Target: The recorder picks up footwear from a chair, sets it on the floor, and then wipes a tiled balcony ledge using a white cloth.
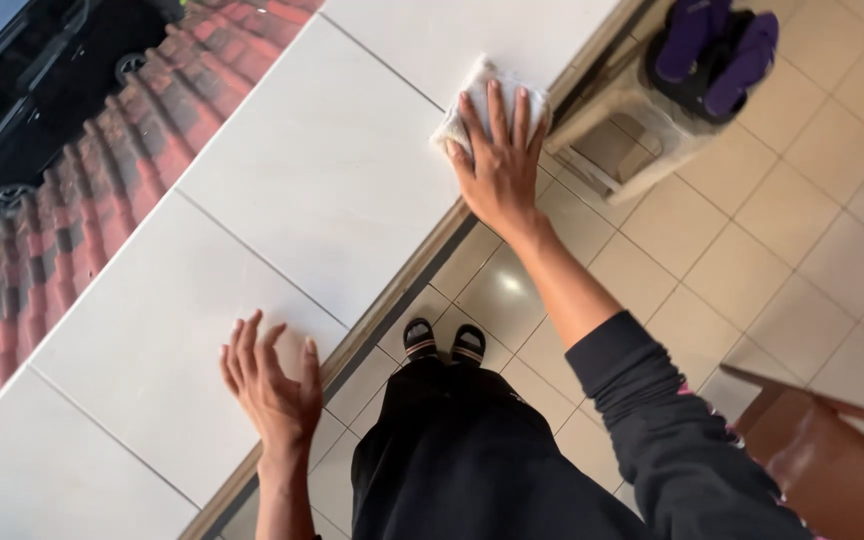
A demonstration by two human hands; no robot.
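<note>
**White cloth pressed flat on the tiled ledge**

Cloth (487, 100), white and crumpled, lies near the edge of the white tiled ledge (302, 190), pinned under the right hand (497, 160), whose fingers are spread flat across it rather than closed around it. The left hand (270, 385) rests open on the same ledge, well apart from the cloth, fingers loosely fanned and holding nothing. Beyond the ledge are red roof tiles (92, 190) and a dark car (42, 80). On the beige floor stand a plastic stool (632, 130) carrying purple sandals (717, 50), and a brown chair (822, 450).
</note>
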